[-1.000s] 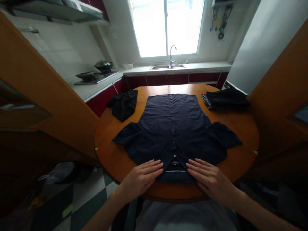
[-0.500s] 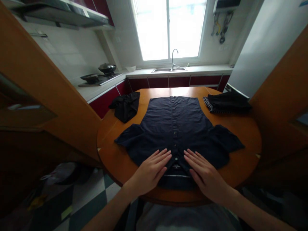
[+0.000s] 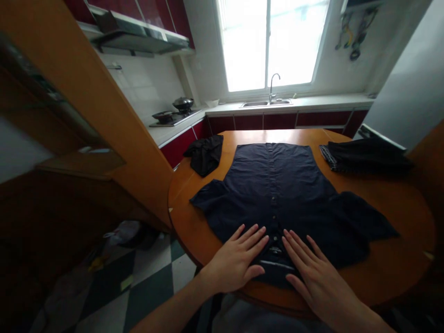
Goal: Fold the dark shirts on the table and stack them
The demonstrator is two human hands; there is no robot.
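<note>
A dark navy short-sleeved shirt lies spread face up on the wooden table, its collar toward me and its hem at the far side. Small buttons run down its middle. Flat on the shirt's upper left front, beside the collar opening, rests my left hand, fingers spread. My right hand lies on the other side of the opening, its fingers stretched out too. Neither hand grips the cloth. The palms hide part of the collar and shoulders.
A crumpled black cloth is at the table's far left. Folded dark clothes lie at the far right. Beyond stand a counter with a sink and a stove with pans. A wooden door frame rises at left.
The view has turned left, so the scene sits farther right. Both hands stay on the shirt near the collar, and their fingers have spread a little wider.
</note>
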